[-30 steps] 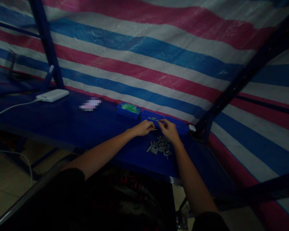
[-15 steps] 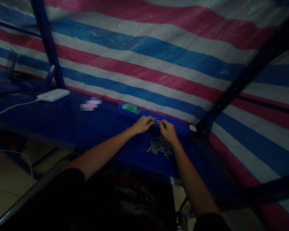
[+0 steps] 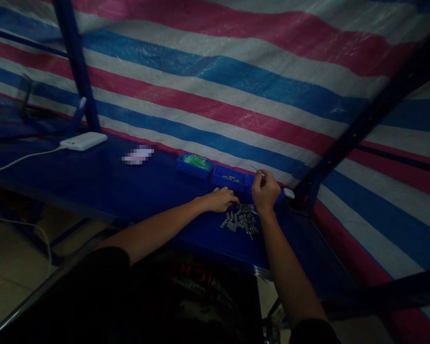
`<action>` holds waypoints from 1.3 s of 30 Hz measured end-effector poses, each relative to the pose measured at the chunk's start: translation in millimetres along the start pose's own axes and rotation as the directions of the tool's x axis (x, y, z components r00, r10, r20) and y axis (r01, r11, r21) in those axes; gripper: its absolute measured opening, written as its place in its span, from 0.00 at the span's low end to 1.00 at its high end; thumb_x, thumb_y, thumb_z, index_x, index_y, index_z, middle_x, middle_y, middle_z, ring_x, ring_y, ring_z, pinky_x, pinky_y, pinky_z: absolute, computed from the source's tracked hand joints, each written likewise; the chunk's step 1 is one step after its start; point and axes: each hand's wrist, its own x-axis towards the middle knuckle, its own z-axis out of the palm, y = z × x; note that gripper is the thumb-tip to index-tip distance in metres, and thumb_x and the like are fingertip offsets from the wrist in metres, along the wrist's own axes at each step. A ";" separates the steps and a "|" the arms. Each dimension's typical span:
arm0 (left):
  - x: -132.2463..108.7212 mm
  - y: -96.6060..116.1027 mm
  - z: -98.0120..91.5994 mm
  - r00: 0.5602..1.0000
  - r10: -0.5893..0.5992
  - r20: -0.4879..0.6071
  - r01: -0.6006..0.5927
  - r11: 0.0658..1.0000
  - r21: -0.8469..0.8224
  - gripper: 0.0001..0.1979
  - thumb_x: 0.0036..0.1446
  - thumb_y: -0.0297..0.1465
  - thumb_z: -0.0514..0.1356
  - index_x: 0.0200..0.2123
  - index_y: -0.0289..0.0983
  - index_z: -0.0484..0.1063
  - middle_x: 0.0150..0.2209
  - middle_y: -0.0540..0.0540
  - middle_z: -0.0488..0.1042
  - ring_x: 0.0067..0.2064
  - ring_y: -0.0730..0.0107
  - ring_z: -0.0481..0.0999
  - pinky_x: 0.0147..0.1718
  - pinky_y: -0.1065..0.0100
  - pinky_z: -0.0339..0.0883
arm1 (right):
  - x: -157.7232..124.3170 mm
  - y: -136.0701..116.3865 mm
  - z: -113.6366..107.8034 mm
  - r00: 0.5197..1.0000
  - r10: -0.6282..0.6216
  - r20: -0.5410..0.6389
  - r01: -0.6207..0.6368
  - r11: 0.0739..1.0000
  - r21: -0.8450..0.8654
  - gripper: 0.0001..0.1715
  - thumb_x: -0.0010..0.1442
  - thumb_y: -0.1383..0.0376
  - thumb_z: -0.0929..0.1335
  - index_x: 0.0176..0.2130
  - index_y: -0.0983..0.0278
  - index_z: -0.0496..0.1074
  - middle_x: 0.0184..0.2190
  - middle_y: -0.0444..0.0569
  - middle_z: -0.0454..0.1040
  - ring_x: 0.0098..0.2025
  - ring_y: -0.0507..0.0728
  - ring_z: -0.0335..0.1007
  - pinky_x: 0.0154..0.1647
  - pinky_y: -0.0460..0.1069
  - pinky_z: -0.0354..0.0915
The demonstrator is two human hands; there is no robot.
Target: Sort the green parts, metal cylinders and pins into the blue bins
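Note:
My left hand (image 3: pixel 222 199) reaches to the upper left edge of a pile of small grey metal cylinders (image 3: pixel 238 220) on the blue table; whether its fingertips grip a piece is too small to tell. Raised over the right blue bin (image 3: pixel 250 186), my right hand (image 3: pixel 265 188) pinches a thin metal pin (image 3: pixel 254 168) that points up and left. The middle blue bin (image 3: pixel 229 178) holds a few small metal pieces. Beside it on the left, another blue bin (image 3: pixel 194 165) contains green material in clear plastic.
A white power bank (image 3: pixel 84 141) with a cable lies at the left of the table (image 3: pixel 139 186). A blurred pinkish item (image 3: pixel 139 155) is right of it. A small white case (image 3: pixel 288 193) sits near the right frame post. A striped sheet hangs behind.
My hands have moved apart from over the middle bin. The left came down to the metal pile; the right moved right and slightly up with the pin. The middle bin's contents are now uncovered.

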 end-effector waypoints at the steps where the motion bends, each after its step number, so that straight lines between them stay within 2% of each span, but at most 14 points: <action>1: -1.1 0.8 -1.0 1.000 0.012 0.029 -0.013 1.000 0.024 0.15 0.55 0.28 0.52 0.44 0.46 0.69 0.42 0.44 0.69 0.46 0.58 0.64 0.41 0.59 0.58 | 0.5 2.4 3.5 0.997 0.020 0.077 -0.018 0.999 -0.037 0.20 0.60 0.57 0.57 0.41 0.65 0.69 0.26 0.51 0.73 0.29 0.57 0.68 0.30 0.48 0.57; 3: -3.1 0.8 -4.6 0.999 0.011 0.044 -0.013 0.999 0.053 0.12 0.55 0.30 0.53 0.41 0.44 0.71 0.41 0.44 0.69 0.46 0.56 0.64 0.41 0.58 0.57 | -0.2 7.9 10.7 0.965 0.051 0.256 -0.031 0.996 -0.083 0.19 0.57 0.55 0.60 0.42 0.64 0.69 0.24 0.49 0.72 0.28 0.57 0.68 0.28 0.48 0.56; 5: -4.3 -0.4 -8.3 0.999 -0.018 0.039 0.016 0.998 0.059 0.10 0.55 0.34 0.54 0.38 0.42 0.72 0.41 0.43 0.69 0.46 0.56 0.64 0.41 0.57 0.56 | -2.3 13.1 15.6 0.932 0.065 0.356 -0.041 0.996 -0.074 0.20 0.56 0.55 0.61 0.42 0.64 0.70 0.22 0.48 0.72 0.27 0.57 0.67 0.27 0.48 0.55; 8: -4.7 -1.3 -10.6 0.998 -0.050 0.025 0.049 0.998 0.044 0.14 0.53 0.40 0.56 0.41 0.41 0.71 0.40 0.44 0.70 0.44 0.56 0.64 0.42 0.57 0.54 | -4.7 18.9 16.9 0.937 0.056 0.346 -0.057 0.998 -0.006 0.21 0.57 0.54 0.60 0.40 0.64 0.70 0.22 0.47 0.71 0.24 0.55 0.66 0.27 0.47 0.55; 11: -3.8 2.5 -8.6 1.000 -0.013 0.019 0.012 0.998 0.064 0.15 0.53 0.41 0.56 0.43 0.44 0.70 0.40 0.44 0.70 0.44 0.57 0.65 0.41 0.57 0.53 | -5.2 22.1 15.5 0.955 0.040 0.295 -0.053 0.998 0.037 0.20 0.57 0.55 0.59 0.39 0.64 0.71 0.22 0.46 0.71 0.23 0.54 0.64 0.25 0.47 0.55; 14: -2.8 8.2 -6.6 1.000 0.008 0.022 -0.010 0.996 0.090 0.11 0.54 0.37 0.55 0.40 0.44 0.71 0.40 0.44 0.70 0.44 0.58 0.65 0.41 0.59 0.53 | -3.9 25.3 15.3 0.963 0.026 0.270 -0.041 0.998 0.048 0.18 0.57 0.58 0.58 0.38 0.64 0.72 0.21 0.46 0.72 0.23 0.54 0.65 0.26 0.47 0.55; 17: -2.8 9.1 -6.7 0.999 -0.038 0.010 0.037 0.994 0.105 0.08 0.55 0.30 0.53 0.37 0.41 0.71 0.39 0.45 0.71 0.44 0.60 0.66 0.40 0.60 0.53 | 1.6 31.4 17.5 0.966 0.037 0.257 -0.046 0.999 0.026 0.17 0.58 0.61 0.58 0.38 0.65 0.72 0.25 0.48 0.73 0.27 0.55 0.67 0.29 0.47 0.58; 21: -4.8 -1.2 -6.4 0.997 -0.078 -0.021 0.079 0.994 0.081 0.12 0.55 0.25 0.49 0.40 0.40 0.67 0.40 0.45 0.72 0.43 0.62 0.67 0.40 0.60 0.53 | 21.6 42.1 26.8 0.942 -0.023 0.336 0.049 0.996 -0.070 0.15 0.57 0.64 0.60 0.38 0.65 0.72 0.32 0.52 0.73 0.35 0.56 0.67 0.37 0.49 0.60; 23: -5.7 -7.7 -4.9 0.996 -0.088 -0.031 0.090 0.994 0.056 0.12 0.55 0.25 0.49 0.42 0.39 0.66 0.40 0.45 0.72 0.43 0.62 0.67 0.40 0.60 0.54 | 36.6 44.7 34.0 0.897 -0.092 0.431 0.156 0.981 -0.114 0.13 0.56 0.65 0.62 0.38 0.65 0.73 0.35 0.53 0.71 0.39 0.57 0.65 0.41 0.50 0.60; 25: -5.9 -12.5 -2.6 0.994 -0.104 -0.035 0.105 0.994 0.029 0.12 0.55 0.25 0.49 0.42 0.39 0.65 0.41 0.45 0.72 0.44 0.62 0.67 0.40 0.60 0.53 | 52.2 43.0 42.1 0.829 -0.156 0.536 0.260 0.958 -0.124 0.12 0.55 0.65 0.63 0.38 0.63 0.74 0.36 0.53 0.69 0.42 0.58 0.63 0.43 0.51 0.60; 28: -4.7 -15.5 0.5 0.992 -0.124 -0.025 0.123 0.992 -0.030 0.12 0.55 0.25 0.50 0.42 0.41 0.65 0.40 0.47 0.72 0.44 0.62 0.67 0.40 0.60 0.53 | 70.5 33.4 54.5 0.696 -0.216 0.685 0.380 0.920 -0.097 0.09 0.52 0.66 0.66 0.35 0.61 0.75 0.40 0.54 0.66 0.46 0.59 0.60 0.44 0.51 0.60; 31: -3.6 -15.5 1.3 0.991 -0.135 -0.009 0.134 0.987 -0.086 0.11 0.56 0.25 0.50 0.41 0.41 0.65 0.40 0.48 0.72 0.44 0.64 0.67 0.40 0.61 0.53 | 77.4 21.7 65.6 0.569 -0.201 0.798 0.457 0.884 -0.102 0.08 0.48 0.67 0.68 0.32 0.60 0.75 0.48 0.55 0.62 0.50 0.63 0.56 0.44 0.53 0.61; 35: -3.6 -14.4 -1.3 0.988 -0.152 0.006 0.152 0.982 -0.116 0.11 0.56 0.25 0.49 0.41 0.41 0.65 0.41 0.49 0.71 0.45 0.64 0.66 0.42 0.60 0.52 | 76.5 15.5 74.4 0.502 -0.126 0.856 0.497 0.852 -0.166 0.10 0.50 0.66 0.67 0.35 0.60 0.74 0.54 0.56 0.57 0.54 0.66 0.52 0.46 0.58 0.59; 39: -4.4 -12.3 -4.6 0.985 -0.169 0.019 0.170 0.974 -0.148 0.10 0.56 0.24 0.50 0.40 0.41 0.65 0.40 0.49 0.71 0.45 0.64 0.66 0.42 0.61 0.53 | 79.6 20.6 75.5 0.469 -0.161 0.868 0.505 0.856 -0.114 0.14 0.52 0.62 0.67 0.41 0.61 0.71 0.55 0.55 0.55 0.54 0.64 0.53 0.47 0.58 0.58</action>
